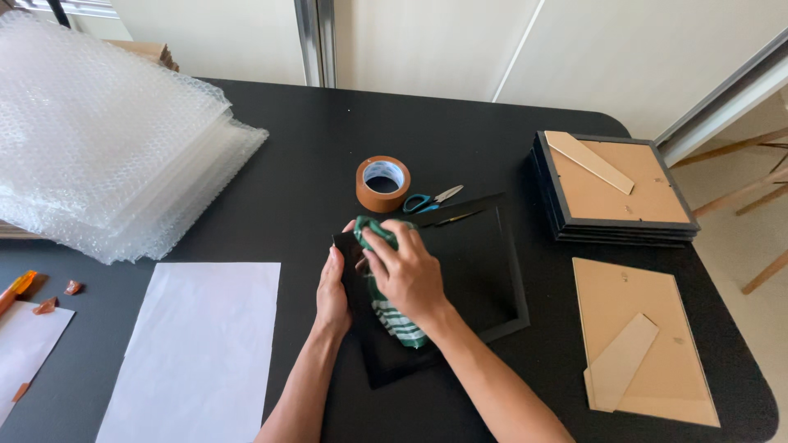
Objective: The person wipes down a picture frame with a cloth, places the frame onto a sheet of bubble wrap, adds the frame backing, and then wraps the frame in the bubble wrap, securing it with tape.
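Observation:
A black picture frame lies face down near the middle of the black table. My right hand presses a green and white striped cloth onto the frame's upper left part, fingers closed over the bunched cloth. My left hand rests flat along the frame's left edge, steadying it.
A roll of brown tape and teal-handled scissors lie just behind the frame. A stack of black frames stands at right, with a loose brown backing board in front. Bubble wrap is piled at left, white paper below it.

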